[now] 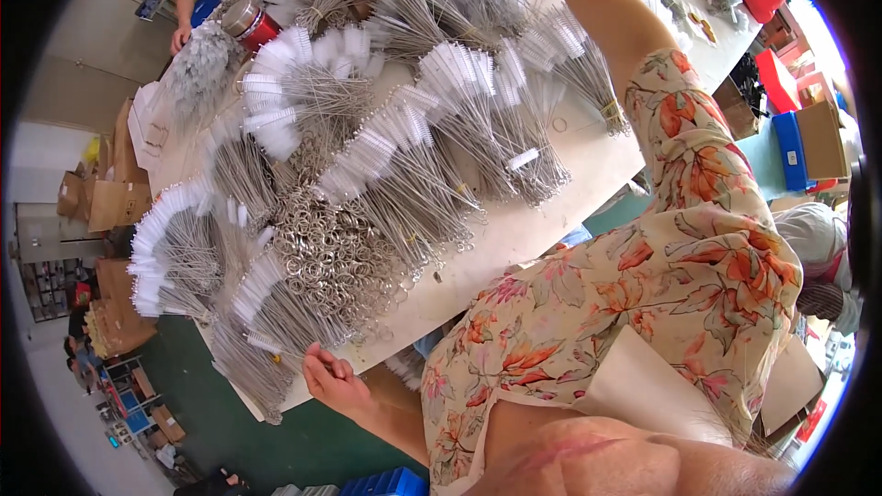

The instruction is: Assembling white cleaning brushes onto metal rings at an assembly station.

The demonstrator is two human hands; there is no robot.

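Holding the left hand (333, 381) half curled at seven o'clock in the view, by the near edge of the desk (514, 239); bending the fingers inward, but cannot tell from here whether pinching a wire stem or only pressing together. Extending the right arm (597, 9) toward one o'clock, with the grip there out of view, so cannot tell its state either. Having a brush bundle (253, 372) lying just beside the left hand at nine o'clock, another bundle (299, 303) at eleven, and a heap of rings (335, 248) at twelve, seemingly touching nearby stems. Risking a snag on drawing out any single stem, with wires crossing so thickly. Risking also a spill of rings, from piling loosely and catching a knock. Possibly risking a tipped nine-o'clock bundle, from lying so close to the edge and being brushed by the forearm (395, 422).
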